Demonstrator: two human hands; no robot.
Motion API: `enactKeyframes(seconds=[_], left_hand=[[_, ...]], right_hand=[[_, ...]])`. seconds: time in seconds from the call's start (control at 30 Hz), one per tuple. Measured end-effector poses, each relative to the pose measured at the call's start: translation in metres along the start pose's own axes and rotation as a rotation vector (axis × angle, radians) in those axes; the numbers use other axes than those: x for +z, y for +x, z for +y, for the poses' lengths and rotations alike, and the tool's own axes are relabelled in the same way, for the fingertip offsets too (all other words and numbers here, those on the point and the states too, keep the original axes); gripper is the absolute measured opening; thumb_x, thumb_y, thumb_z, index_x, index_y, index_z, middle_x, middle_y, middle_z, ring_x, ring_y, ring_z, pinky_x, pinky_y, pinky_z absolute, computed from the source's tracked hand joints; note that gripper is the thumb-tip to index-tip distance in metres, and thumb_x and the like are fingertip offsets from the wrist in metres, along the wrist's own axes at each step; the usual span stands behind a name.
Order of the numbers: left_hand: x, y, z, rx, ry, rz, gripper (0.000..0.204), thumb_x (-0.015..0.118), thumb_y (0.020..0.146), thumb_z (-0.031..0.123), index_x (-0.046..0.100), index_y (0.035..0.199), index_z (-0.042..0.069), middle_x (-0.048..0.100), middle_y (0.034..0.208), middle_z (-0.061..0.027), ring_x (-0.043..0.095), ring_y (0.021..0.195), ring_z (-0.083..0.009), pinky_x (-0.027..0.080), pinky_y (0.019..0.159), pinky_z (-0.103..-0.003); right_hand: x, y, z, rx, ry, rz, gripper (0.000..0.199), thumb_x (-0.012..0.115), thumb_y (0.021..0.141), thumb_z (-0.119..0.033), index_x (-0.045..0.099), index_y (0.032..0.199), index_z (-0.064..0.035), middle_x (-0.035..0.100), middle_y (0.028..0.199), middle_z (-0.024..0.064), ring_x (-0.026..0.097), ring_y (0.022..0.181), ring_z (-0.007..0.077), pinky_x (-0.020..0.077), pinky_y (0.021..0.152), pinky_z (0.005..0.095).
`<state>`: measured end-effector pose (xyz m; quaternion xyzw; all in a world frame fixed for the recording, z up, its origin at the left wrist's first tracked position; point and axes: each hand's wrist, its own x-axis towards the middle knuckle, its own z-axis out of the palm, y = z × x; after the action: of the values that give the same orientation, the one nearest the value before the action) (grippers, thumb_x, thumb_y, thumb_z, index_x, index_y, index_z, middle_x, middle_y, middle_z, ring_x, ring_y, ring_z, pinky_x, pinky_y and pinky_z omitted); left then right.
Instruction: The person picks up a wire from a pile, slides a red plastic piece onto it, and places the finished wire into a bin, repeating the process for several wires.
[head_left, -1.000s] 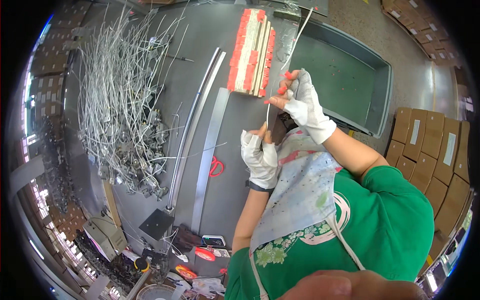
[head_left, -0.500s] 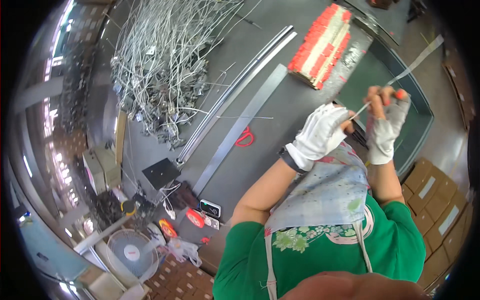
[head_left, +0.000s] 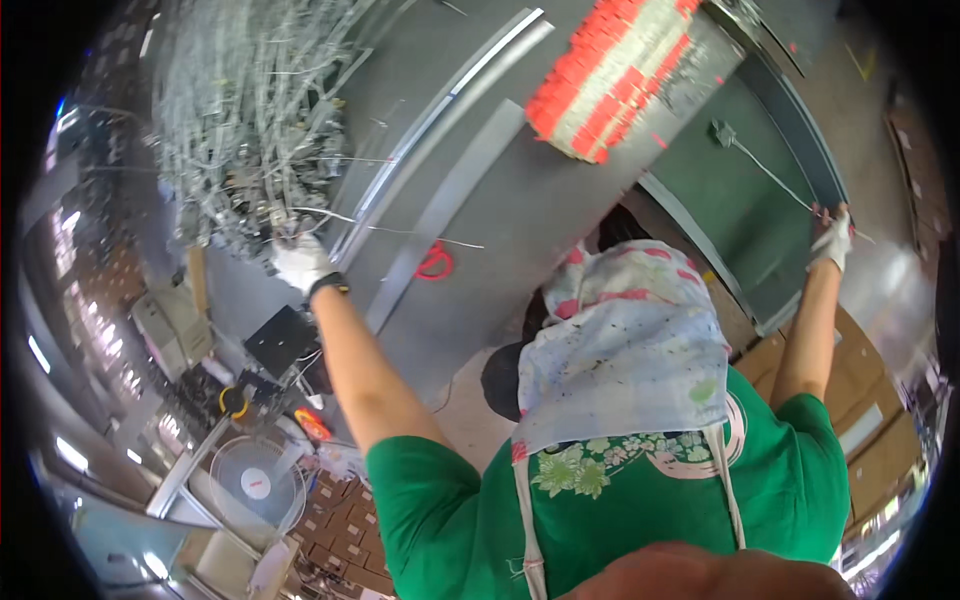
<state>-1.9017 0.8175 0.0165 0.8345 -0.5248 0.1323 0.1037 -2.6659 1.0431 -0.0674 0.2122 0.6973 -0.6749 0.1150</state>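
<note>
My left hand, in a white glove with bare fingertips, reaches to the near edge of a heap of small metal parts with white wires. Its fingers are blurred among the parts, so their grip is unclear. On the far right my right hand, gloved the same way, pinches a white wire at the rim of a green bin. A small grey metal piece sits at the wire's other end, over the bin's inside.
Red scissors and long metal strips lie on the grey table. A block of red and cream pieces stands beside the bin. A black plate and a fan are at the left, cardboard boxes at the right.
My hands, close together before, have spread far apart. The left went over to the heap of wired parts; the right moved outward to the bin's rim with the wire.
</note>
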Motion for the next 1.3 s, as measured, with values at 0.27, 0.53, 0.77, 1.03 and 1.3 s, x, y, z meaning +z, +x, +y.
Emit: enactKeyframes(seconds=[0.27, 0.53, 0.77, 1.03, 1.3], left_hand=[[0.023, 0.03, -0.06, 0.25, 0.15, -0.122, 0.03, 0.061, 0.076, 0.035, 0.064, 0.085, 0.007, 0.062, 0.092, -0.0137, 0.058, 0.08, -0.0341, 0.045, 0.073, -0.042], [-0.055, -0.026, -0.082, 0.42, -0.279, 0.123, 0.01, 0.062, 0.079, 0.017, 0.062, 0.08, 0.006, 0.057, 0.067, -0.0155, 0.054, 0.061, -0.0331, 0.044, 0.059, -0.039], [-0.108, -0.064, -0.095, 0.402, -0.017, -0.049, 0.032, 0.061, 0.075, 0.021, 0.058, 0.105, 0.008, 0.061, 0.09, -0.0133, 0.057, 0.086, -0.0297, 0.04, 0.081, -0.037], [-0.099, -0.288, -0.099, 0.276, -0.697, -1.193, 0.039, 0.057, 0.08, 0.029, 0.057, 0.105, 0.0, 0.061, 0.099, -0.0177, 0.057, 0.097, -0.0275, 0.043, 0.085, -0.033], [-0.057, -0.338, -0.063, -0.237, -0.868, -1.322, 0.042, 0.056, 0.079, 0.039, 0.063, 0.097, 0.002, 0.063, 0.092, -0.0178, 0.06, 0.088, -0.0336, 0.046, 0.079, -0.039]], right_hand=[[-0.029, -0.114, 0.031, -0.031, 0.002, -0.323, 0.053, 0.057, 0.081, -0.004, 0.025, 0.122, -0.0138, 0.051, 0.105, 0.0125, 0.052, 0.091, 0.0279, 0.0442, 0.084, 0.0471], [-0.047, -0.333, 0.082, -0.318, -0.952, -1.385, 0.024, 0.051, 0.078, 0.0, 0.054, 0.102, -0.0042, 0.056, 0.089, 0.0057, 0.053, 0.082, 0.0139, 0.0446, 0.072, 0.0275], [-0.087, -0.381, 0.178, -0.383, -1.394, -1.984, 0.049, 0.059, 0.078, -0.017, 0.042, 0.12, 0.0009, 0.052, 0.114, 0.0188, 0.058, 0.096, 0.0281, 0.0441, 0.084, 0.0358], [-0.126, -0.352, 0.202, -0.319, -1.462, -1.857, 0.073, 0.064, 0.077, -0.043, 0.032, 0.129, -0.0034, 0.046, 0.118, 0.0248, 0.047, 0.111, 0.0342, 0.0383, 0.092, 0.0381], [-0.109, -0.34, 0.197, 0.078, -1.477, -1.97, 0.053, 0.054, 0.086, -0.012, 0.028, 0.131, -0.0053, 0.045, 0.109, 0.01, 0.049, 0.101, 0.0171, 0.0404, 0.084, 0.0283]])
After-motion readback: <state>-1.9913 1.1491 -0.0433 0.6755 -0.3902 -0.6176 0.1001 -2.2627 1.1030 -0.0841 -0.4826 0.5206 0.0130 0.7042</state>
